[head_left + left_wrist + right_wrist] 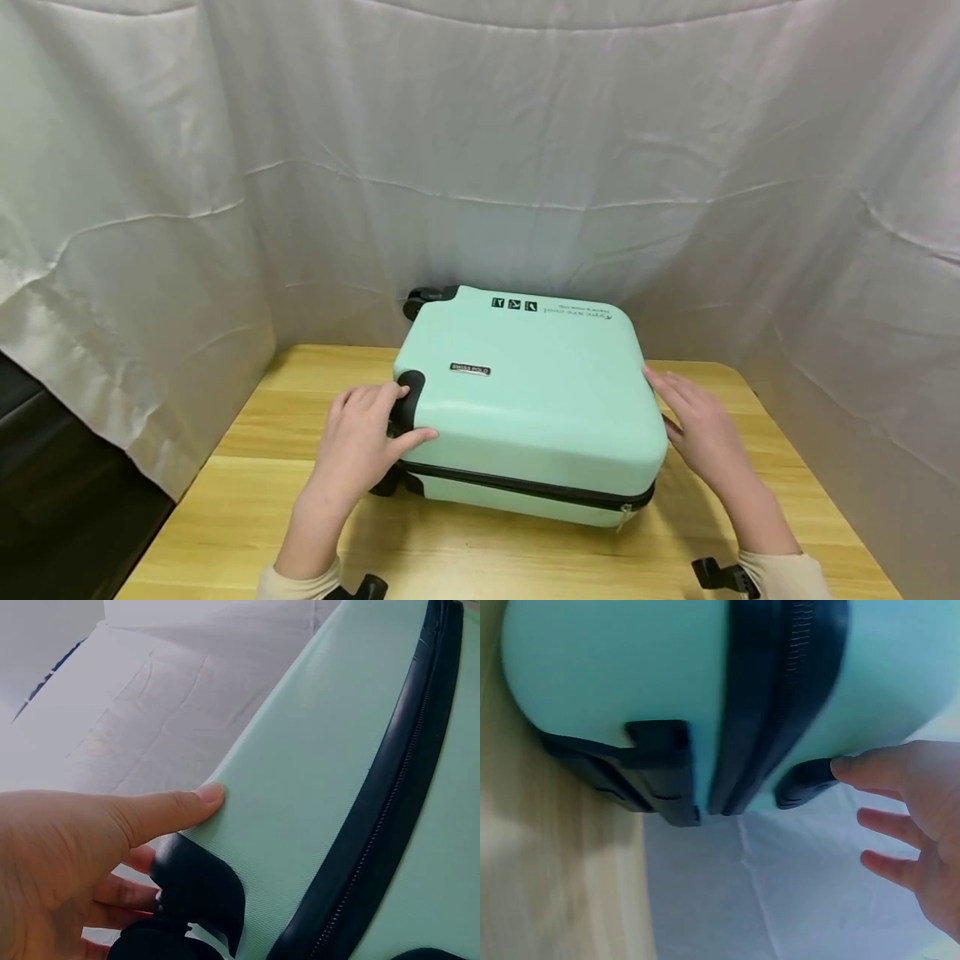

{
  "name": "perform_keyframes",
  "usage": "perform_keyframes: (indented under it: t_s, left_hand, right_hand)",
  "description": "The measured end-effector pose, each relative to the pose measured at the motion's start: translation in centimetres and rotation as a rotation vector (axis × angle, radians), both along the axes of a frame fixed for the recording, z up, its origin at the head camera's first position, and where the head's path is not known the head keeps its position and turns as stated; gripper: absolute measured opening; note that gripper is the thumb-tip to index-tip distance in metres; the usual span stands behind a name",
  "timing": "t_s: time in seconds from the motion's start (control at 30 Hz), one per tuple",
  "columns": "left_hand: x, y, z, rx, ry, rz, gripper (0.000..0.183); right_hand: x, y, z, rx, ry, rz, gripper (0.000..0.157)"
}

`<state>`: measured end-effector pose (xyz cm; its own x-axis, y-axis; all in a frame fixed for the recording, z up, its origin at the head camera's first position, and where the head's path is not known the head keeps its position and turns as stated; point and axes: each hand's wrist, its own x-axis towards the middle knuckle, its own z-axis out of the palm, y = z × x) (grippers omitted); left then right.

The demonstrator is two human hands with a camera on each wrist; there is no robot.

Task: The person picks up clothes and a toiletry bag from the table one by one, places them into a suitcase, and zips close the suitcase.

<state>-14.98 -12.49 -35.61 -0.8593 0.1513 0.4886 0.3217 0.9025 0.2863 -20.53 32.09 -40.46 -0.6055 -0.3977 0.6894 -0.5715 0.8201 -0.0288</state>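
Note:
A mint-green hard-shell suitcase lies flat on the wooden table, its black zipper running round the side. My left hand grips its near left corner: the thumb presses the green side and the fingers bend round the black corner guard, partly hidden behind it. At the suitcase's right side is my right hand, its thumb tip on a small black fitting. The other fingers of that hand extend loosely apart in the right wrist view.
Black wheels jut from the suitcase's left end. A black handle assembly shows low on its right end. A zipper pull hangs at the near right corner. Pale curtains enclose the back and sides of the wooden table.

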Motion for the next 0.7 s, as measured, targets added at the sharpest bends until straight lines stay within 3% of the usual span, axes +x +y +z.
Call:
perform_keyframes:
  t_s: [0.03, 0.13, 0.3, 0.47, 0.6, 0.7]
  left_hand:
    - [0.0, 0.0, -0.1, -0.005, 0.015, -0.003, 0.068]
    - [-0.1, 0.1, -0.3, -0.018, 0.063, -0.011, 0.068]
    - [-0.2, 0.2, -0.7, -0.01, 0.095, -0.004, 0.069]
    - [-0.3, 0.3, -0.8, -0.001, 0.095, 0.015, 0.068]
    - [-0.4, 0.5, -0.9, -0.005, 0.105, 0.016, 0.067]
    - [-0.5, 0.8, -1.0, -0.019, 0.123, 0.01, 0.067]
  right_hand:
    - [0.2, 0.0, 0.2, 0.0, 0.01, 0.004, 0.072]
    - [1.2, 0.1, 0.5, -0.016, 0.017, 0.018, 0.042]
    - [3.7, -0.6, 1.3, -0.133, -0.036, 0.059, 0.031]
    - [5.4, -2.0, 2.1, -0.123, -0.115, 0.024, 0.058]
    - [5.3, -2.8, 2.3, -0.011, -0.098, 0.017, 0.083]
    - [5.1, -3.0, 2.2, 0.024, -0.086, 0.01, 0.093]
